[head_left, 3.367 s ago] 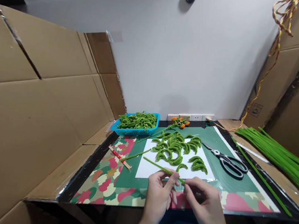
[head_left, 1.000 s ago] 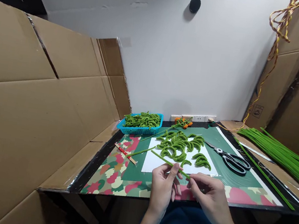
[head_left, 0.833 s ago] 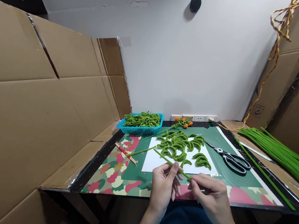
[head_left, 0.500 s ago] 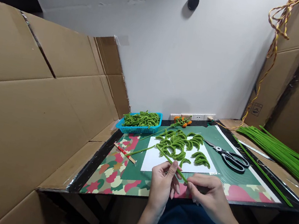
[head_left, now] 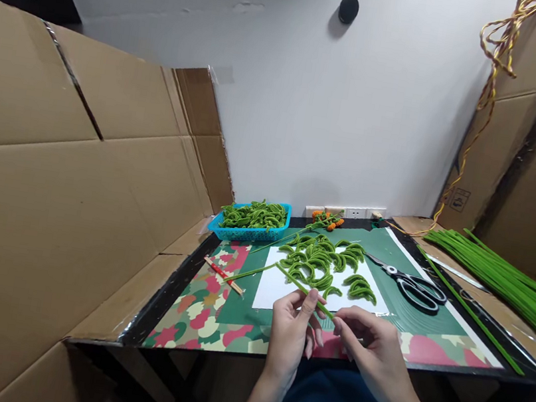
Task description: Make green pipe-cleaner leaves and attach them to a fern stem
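A green pipe cleaner (head_left: 292, 278) runs between my two hands, slanting down to the right, and has a bend near the white sheet's left part. My left hand (head_left: 293, 329) pinches it between thumb and fingers. At its lower right end, the fingertips of my right hand (head_left: 370, 344) are closed on it. Beyond my hands, many curved green pipe-cleaner pieces (head_left: 317, 255) lie on a white sheet (head_left: 268, 292). Black-handled scissors (head_left: 409, 283) rest to the right of the sheet, with their blades pointing left.
A blue basket (head_left: 248, 231) of green pieces stands at the back left, near an orange-and-green bundle (head_left: 328, 220). A red-wrapped stick (head_left: 224, 275) lies on the left. Long green pipe cleaners (head_left: 502, 280) are piled on the right. Cardboard walls (head_left: 69, 212) flank the table.
My right hand has shifted slightly up and left along the pipe cleaner, its fingertips now closer to my left hand. The left hand has barely moved.
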`<state>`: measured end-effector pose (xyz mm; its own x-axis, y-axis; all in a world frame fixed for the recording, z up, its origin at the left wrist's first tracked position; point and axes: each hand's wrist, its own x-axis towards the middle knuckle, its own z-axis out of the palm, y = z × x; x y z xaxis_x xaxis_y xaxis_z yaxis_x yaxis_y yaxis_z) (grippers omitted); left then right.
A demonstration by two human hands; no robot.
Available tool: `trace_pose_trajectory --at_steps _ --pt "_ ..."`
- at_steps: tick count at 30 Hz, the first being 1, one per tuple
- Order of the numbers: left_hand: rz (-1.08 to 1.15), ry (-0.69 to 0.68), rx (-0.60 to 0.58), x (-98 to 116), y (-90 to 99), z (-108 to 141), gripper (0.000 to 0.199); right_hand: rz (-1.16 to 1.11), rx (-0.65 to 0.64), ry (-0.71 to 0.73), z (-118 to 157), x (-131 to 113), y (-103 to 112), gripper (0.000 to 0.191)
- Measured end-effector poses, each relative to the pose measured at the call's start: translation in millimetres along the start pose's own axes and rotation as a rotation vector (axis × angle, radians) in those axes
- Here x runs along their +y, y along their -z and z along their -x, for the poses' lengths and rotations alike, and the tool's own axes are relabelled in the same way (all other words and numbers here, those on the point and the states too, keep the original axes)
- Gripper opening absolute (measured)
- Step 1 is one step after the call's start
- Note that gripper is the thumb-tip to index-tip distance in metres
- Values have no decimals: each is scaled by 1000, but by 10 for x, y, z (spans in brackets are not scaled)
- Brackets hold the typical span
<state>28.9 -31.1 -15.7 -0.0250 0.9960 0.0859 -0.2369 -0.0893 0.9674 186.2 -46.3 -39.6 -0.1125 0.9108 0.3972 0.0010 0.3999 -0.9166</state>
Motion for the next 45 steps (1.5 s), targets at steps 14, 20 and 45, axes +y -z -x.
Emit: trace_pose_trajectory --at_steps 14,20,45 --pt "-23 -37 -7 7 25 -1 54 -44 -67 -42 17 -60 19 38" --pt "10 -62 -1 16 32 -13 47 -173 97 -37 25 17 7 38" --pt "-309 -53 -313 63 44 194 47 -407 31 -55 0 -56 42 24"
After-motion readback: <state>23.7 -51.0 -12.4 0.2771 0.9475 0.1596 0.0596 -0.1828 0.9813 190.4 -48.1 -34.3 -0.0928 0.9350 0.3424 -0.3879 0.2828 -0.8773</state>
